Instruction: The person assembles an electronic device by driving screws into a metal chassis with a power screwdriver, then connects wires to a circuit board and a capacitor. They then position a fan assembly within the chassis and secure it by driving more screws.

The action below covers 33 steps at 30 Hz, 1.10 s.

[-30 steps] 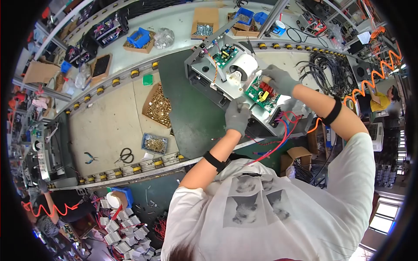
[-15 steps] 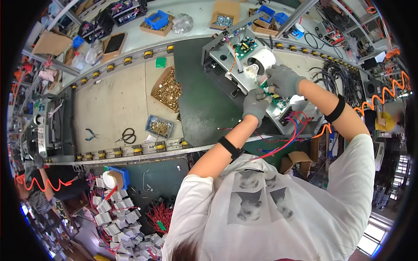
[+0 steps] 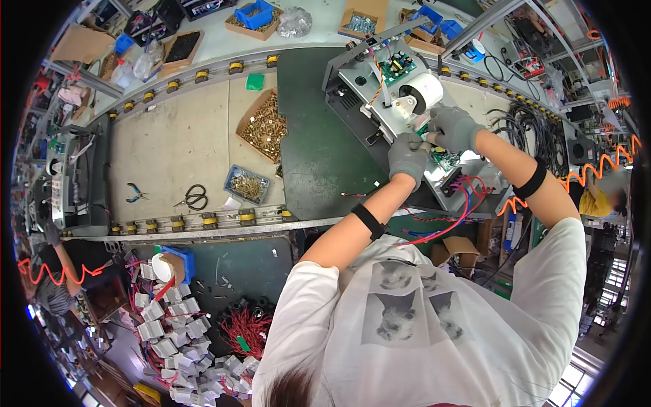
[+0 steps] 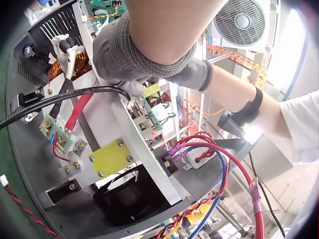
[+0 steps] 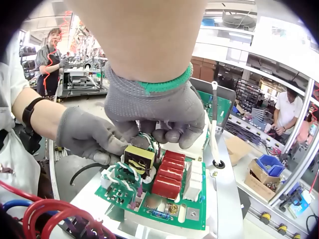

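Note:
The grey-gloved left hand (image 3: 408, 157) and right hand (image 3: 456, 129) meet over an open metal chassis (image 3: 369, 102), beside a white cylinder (image 3: 424, 91). Below the hands in the right wrist view is a green circuit board (image 5: 167, 214) with red blocks (image 5: 168, 177) and a yellow-black transformer (image 5: 139, 158). The left hand (image 4: 112, 59) has its fingers round a black cable (image 4: 65, 97), whose end is hidden. In the right wrist view, the right hand (image 5: 154, 107) curls its fingers down behind the transformer, close to green-white wires; what they grip is hidden.
Red and blue wires (image 3: 468, 197) hang off the chassis. Left of it lie a box of brass screws (image 3: 261, 129), a blue tray (image 3: 245, 185), scissors (image 3: 195, 197) and pliers (image 3: 137, 193). Coiled black cables (image 3: 532, 132) lie at right. Another person (image 5: 49, 62) stands beyond.
The left hand has moved from the chassis edge to the board, up against the right hand. The right hand has shifted slightly over the board. The head view has shifted too.

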### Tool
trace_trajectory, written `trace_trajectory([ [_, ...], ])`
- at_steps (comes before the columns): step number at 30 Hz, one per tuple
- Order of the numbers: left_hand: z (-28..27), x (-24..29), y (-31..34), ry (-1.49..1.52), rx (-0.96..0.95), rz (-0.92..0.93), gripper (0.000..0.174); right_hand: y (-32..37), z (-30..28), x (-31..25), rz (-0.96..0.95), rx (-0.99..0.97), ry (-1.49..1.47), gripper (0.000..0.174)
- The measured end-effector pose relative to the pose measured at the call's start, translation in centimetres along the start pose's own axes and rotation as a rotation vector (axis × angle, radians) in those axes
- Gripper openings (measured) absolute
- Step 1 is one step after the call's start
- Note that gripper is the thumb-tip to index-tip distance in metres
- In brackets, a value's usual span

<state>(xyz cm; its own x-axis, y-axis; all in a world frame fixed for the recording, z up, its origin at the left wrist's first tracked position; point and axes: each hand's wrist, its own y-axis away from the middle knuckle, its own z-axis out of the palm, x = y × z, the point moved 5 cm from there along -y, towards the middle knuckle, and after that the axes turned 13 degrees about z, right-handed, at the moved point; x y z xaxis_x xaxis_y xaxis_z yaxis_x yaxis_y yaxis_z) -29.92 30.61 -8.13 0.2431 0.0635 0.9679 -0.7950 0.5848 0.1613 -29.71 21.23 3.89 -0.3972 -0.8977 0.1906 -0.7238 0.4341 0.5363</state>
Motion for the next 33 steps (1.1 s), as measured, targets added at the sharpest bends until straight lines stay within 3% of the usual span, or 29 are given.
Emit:
trace_trajectory([
  [4,-0.1,-0.2,-0.2,0.04,-0.013,0.033,0.025,-0.5,0.1,0.6,-0.038,-0.074,-0.13,0.036],
  [7,-0.2,0.3,0.1,0.116,-0.03,-0.006,0.023,0.0,-0.6,-0.5,-0.088,-0.001,-0.053,0.035],
  [9,-0.3,1.0,0.3,0.121,-0.016,-0.005,0.023,0.4,-1.1,-1.1,0.041,-0.021,0.042,0.034],
  [14,-0.5,1.9,0.5,0.209,0.019,-0.049,0.024,1.1,-1.4,-1.4,0.117,0.018,0.064,0.031],
  [16,-0.7,2.0,0.5,0.102,-0.022,-0.05,0.027,1.4,-2.0,-1.4,0.134,0.066,0.027,0.028],
  [19,-0.5,0.9,0.2,0.106,-0.027,0.058,0.03,0.9,-1.6,-1.5,0.134,0.028,0.037,0.025],
  [27,-0.7,0.9,0.1,-0.011,-0.095,0.077,0.028,-1.3,0.3,-2.2,0.075,-0.082,0.171,0.021],
  [33,-1.1,0.5,-0.5,-0.078,-0.201,0.135,0.026,-2.5,0.2,-1.9,0.035,-0.201,0.093,0.019],
])
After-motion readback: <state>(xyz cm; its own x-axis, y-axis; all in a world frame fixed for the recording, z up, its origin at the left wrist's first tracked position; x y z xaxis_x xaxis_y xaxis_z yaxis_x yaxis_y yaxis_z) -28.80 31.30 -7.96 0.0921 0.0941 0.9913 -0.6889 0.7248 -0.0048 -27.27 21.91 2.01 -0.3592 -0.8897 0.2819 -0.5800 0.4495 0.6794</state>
